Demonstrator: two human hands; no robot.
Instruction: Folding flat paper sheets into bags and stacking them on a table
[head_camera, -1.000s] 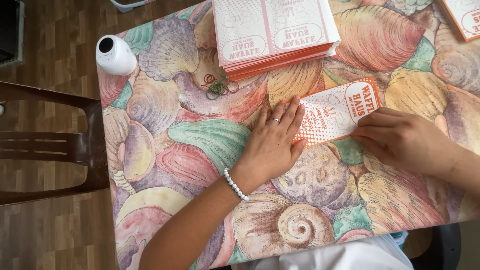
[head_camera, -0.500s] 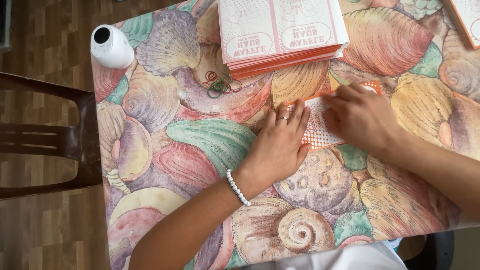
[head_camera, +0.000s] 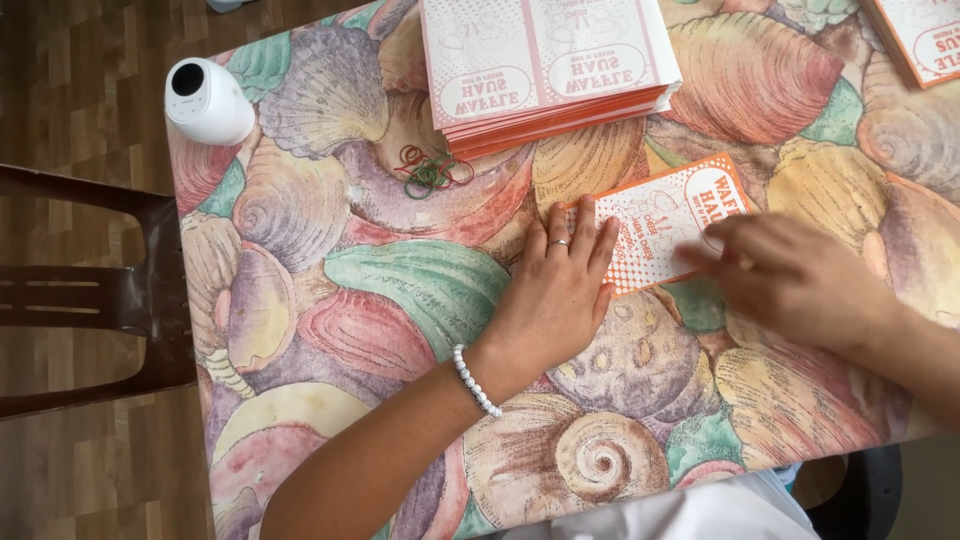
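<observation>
Presently our left hand (head_camera: 557, 295) lies flat, fingers together, pinning the orange-and-white card (head_camera: 668, 222) to the surface (head_camera: 400, 290). Our right hand (head_camera: 800, 280), fingers loosely spread, rests on it.

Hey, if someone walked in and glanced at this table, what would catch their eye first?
Probably the loud seashell-patterned tablecloth covering the whole table. At its middle, the left hand lies flat on the edge of an orange-and-white paper sheet, with the blurred right hand on its other side. A stack of similar sheets sits at the far edge, coloured rubber bands beside it.
</observation>
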